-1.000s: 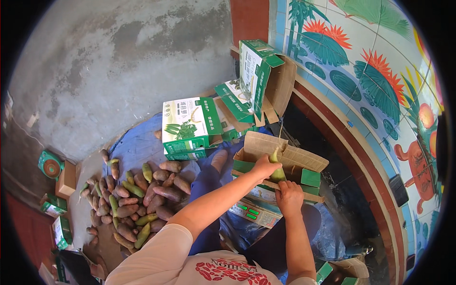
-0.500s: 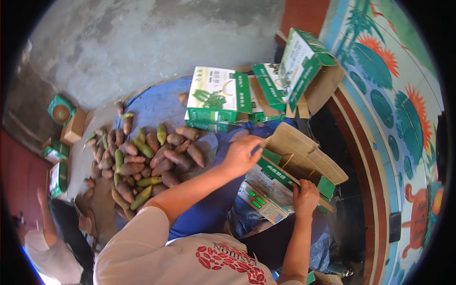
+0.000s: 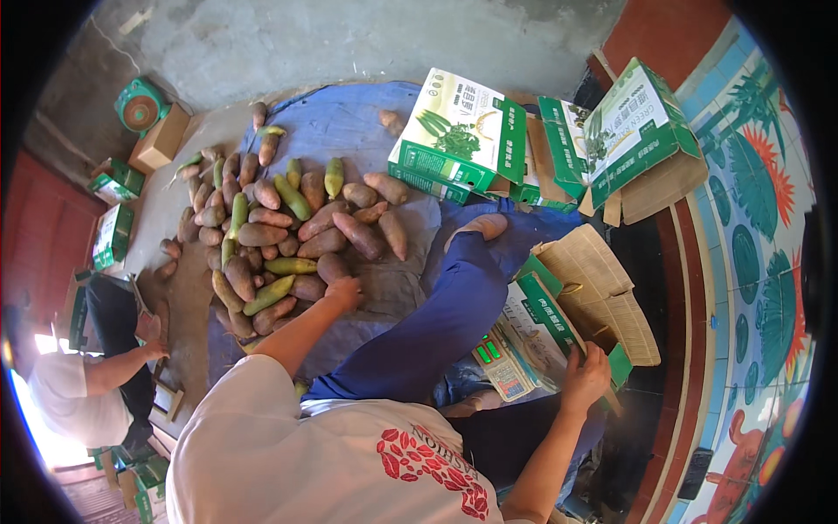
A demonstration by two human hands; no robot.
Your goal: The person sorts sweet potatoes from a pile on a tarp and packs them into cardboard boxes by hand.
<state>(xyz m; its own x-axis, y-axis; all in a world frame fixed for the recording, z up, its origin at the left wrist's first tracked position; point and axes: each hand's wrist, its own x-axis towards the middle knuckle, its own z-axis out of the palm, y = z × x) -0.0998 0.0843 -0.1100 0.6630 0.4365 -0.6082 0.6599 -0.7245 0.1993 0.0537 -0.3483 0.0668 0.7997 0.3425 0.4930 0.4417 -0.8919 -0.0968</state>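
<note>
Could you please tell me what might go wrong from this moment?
The vegetables lie loosely heaped, so some might roll if the left hand, low at the pile's edge, disturbs them. The right hand is at the edge of the open box, which seems to sit on the scale; a push there could perhaps tilt the box or disturb the reading.

Heaped brown and green roots (image 3: 262, 235), open carton (image 3: 552, 316)
</note>
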